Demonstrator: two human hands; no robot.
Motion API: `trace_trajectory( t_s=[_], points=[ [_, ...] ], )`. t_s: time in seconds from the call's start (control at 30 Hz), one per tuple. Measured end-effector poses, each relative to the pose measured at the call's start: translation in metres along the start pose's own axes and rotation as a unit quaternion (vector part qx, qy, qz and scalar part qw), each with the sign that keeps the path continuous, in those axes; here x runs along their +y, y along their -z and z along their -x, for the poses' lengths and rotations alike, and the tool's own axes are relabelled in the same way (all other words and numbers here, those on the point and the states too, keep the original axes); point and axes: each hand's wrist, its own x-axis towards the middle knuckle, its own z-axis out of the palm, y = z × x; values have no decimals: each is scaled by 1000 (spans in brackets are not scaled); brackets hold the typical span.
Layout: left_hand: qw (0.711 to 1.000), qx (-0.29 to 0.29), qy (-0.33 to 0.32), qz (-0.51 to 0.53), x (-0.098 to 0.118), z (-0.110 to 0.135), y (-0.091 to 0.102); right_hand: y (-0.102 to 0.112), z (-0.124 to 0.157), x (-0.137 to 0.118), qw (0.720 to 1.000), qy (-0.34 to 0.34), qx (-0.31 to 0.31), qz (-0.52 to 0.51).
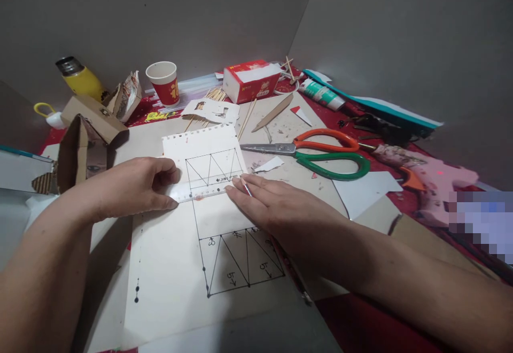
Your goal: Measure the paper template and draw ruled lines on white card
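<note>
A clear ruler lies across a white sheet of paper with black ruled lines, triangles and handwritten marks. My left hand pinches the ruler's left end, thumb on the near edge and fingers curled. Flat on its right end rest the fingers of my right hand. A slim pencil is held between those fingers, its pointed end showing by the ruler. What looks like its dark rear end sticks out below the palm.
Scissors with orange and green handles lie beyond my right hand, near a pink glue gun. Farther back stand a red paper cup, a red tissue box and a yellow bottle. Cardboard pieces lie left.
</note>
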Motion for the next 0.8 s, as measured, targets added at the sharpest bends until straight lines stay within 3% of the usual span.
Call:
trace_trajectory(
  t_s=[0.17, 0.33, 0.43, 0.53, 0.67, 0.8],
  points=[
    [1000, -31, -5, -2, 6, 3, 3, 4, -1, 2, 999, -14, 2, -38],
    [990, -76, -46, 112, 1, 6, 6, 16, -5, 7, 995, -39, 14, -90],
    [975, -85, -67, 194, -3, 7, 6, 18, -5, 10, 992, -44, 62, -104],
    [964, -82, -76, 240, -3, 8, 8, 20, -3, 9, 976, -79, 151, -137],
    [955, -66, -91, 275, 3, 12, 10, 28, -4, 5, 902, -211, 277, -254],
    [944, -65, -105, 305, 8, 16, 10, 33, -9, 6, 802, -307, 279, -430]
  ],
)
